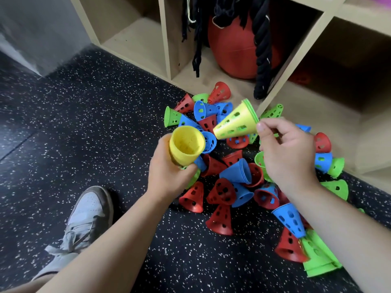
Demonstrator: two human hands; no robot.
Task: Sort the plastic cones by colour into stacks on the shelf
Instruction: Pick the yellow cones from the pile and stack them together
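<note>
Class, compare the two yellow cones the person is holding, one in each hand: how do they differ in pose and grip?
The left cone turns its open mouth to the camera; the right cone lies sideways, showing its holed wall. The left hand wraps round its cone's body; the right hand pinches its cone at the wide rim. Both are yellow.

left hand (169,174), right hand (285,153), fingers (263,128) curled

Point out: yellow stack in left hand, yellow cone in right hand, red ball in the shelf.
yellow stack (186,145): head view, inside of its open mouth.
yellow cone (237,122): head view, perforated side wall.
red ball (231,49): head view, bare front surface.
</note>
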